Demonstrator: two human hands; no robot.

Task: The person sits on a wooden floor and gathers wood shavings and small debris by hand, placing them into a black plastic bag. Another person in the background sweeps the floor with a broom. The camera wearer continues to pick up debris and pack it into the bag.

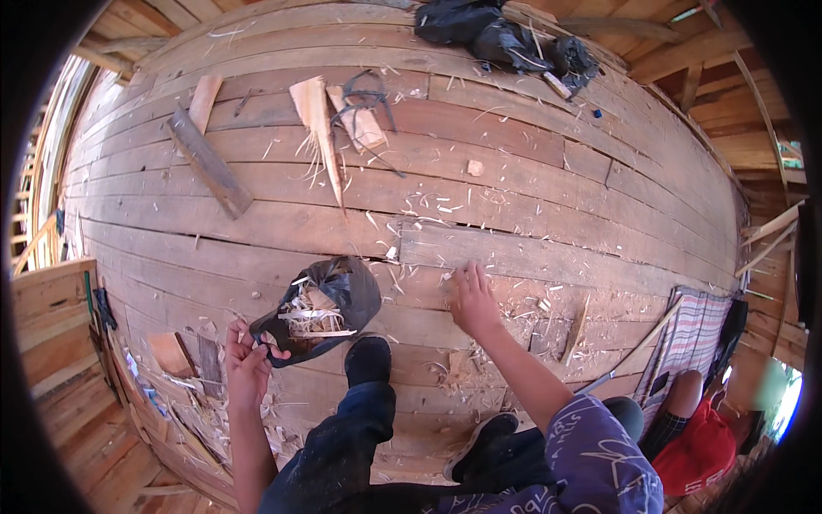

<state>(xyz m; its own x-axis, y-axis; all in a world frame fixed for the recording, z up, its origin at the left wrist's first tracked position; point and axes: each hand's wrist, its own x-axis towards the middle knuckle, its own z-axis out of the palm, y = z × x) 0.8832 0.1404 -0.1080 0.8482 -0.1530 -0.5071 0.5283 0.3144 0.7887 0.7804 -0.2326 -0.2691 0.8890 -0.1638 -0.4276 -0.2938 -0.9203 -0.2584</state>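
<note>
My left hand (247,364) grips the rim of a black plastic bag (342,295) that lies open on the plank floor and holds pale wood shavings (312,313). My right hand (469,297) reaches out over the floor to the right of the bag, its fingers curled down on loose shavings (445,287); whether it has any in its grasp I cannot tell. My dark-trousered leg and black shoe (368,360) sit between the two hands.
Wood offcuts lie about: a long grey board (210,163), a splintered wedge (317,120), small blocks (171,353) at the left. A black bag heap (505,38) sits at the far edge. A striped mat (693,334) and another person in red (706,450) are at right.
</note>
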